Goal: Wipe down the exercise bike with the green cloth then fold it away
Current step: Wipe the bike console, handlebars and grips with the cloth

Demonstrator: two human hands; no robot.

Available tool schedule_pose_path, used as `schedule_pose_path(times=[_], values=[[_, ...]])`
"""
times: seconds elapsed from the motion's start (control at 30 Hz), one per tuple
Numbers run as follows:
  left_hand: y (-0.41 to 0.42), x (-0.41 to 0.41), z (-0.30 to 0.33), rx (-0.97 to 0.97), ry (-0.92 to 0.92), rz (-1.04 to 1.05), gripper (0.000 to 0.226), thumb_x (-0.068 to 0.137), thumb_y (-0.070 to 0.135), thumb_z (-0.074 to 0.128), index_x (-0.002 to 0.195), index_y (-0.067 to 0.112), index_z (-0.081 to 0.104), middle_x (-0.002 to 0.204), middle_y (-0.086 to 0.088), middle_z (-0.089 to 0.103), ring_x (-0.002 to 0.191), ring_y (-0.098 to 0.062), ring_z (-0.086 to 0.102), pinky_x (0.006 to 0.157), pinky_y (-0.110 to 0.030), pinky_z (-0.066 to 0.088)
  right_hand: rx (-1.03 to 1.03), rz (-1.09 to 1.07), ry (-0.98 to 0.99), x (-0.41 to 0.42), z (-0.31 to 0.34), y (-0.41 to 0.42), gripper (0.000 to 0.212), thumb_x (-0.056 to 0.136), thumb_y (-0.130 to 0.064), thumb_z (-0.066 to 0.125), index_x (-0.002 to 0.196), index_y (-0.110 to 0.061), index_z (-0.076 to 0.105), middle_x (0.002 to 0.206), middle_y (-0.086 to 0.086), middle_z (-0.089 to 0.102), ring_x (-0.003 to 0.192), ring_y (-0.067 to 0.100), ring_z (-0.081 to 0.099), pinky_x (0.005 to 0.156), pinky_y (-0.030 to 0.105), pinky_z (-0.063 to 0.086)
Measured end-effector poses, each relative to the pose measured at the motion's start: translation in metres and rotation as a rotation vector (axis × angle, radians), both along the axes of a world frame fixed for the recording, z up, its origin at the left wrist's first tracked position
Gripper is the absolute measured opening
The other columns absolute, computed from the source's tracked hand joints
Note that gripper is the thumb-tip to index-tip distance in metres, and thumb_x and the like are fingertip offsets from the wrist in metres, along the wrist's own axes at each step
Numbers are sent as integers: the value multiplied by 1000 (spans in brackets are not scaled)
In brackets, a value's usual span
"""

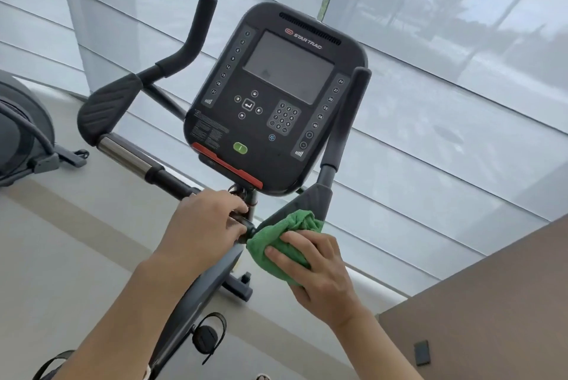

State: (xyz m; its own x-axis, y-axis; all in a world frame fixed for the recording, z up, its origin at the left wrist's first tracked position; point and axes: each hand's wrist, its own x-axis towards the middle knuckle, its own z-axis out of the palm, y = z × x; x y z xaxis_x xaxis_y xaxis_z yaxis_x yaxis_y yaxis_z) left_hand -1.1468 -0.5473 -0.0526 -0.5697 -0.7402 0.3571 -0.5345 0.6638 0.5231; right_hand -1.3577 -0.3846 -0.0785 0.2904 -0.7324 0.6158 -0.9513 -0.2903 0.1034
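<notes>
I'm mid-wipe: my right hand (319, 275) wraps the green cloth (285, 241) round the handlebar (316, 198); left hand (204, 226) grips the stem; next, upward strokes

Both forearms are bare to the frame's edge; the left hand (203, 219) and right hand (316, 269) wear no rings or gloves.
</notes>
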Motion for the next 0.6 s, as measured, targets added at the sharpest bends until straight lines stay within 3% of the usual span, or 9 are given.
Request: schedule_pose_path(times=[0.07,0.23,0.4,0.6], values=[[7,-13,10,0,68,-61,19,90,31,75,108,33,72,102,17,72,96,-9,67,90,-39,56,-21,28,30,-9,3,-7,36,97,-15,72,131,-24,73,135,6,62,115,33,63,93,47,50],[12,-40,22,12,161,-125,20,95,23,70,112,32,73,100,22,71,92,0,65,82,-24,58,-46,60,5,-43,7,-16,40,93,-12,74,132,-21,73,136,11,59,116,36,61,95,50,51],[7,-66,27,21,185,-124,24,95,19,70,115,33,71,104,25,69,93,0,66,85,-28,60,-37,-93,-272,-96,45,-52,52,87,7,59,134,-12,71,140,14,56,125,36,51,102,53,48],[12,-112,36,19,185,-169,27,98,28,65,122,38,63,116,30,60,101,3,63,83,-24,58,-184,-135,-438,-128,128,-92,56,82,10,62,134,-10,70,139,12,54,125,33,50,111,37,44]])
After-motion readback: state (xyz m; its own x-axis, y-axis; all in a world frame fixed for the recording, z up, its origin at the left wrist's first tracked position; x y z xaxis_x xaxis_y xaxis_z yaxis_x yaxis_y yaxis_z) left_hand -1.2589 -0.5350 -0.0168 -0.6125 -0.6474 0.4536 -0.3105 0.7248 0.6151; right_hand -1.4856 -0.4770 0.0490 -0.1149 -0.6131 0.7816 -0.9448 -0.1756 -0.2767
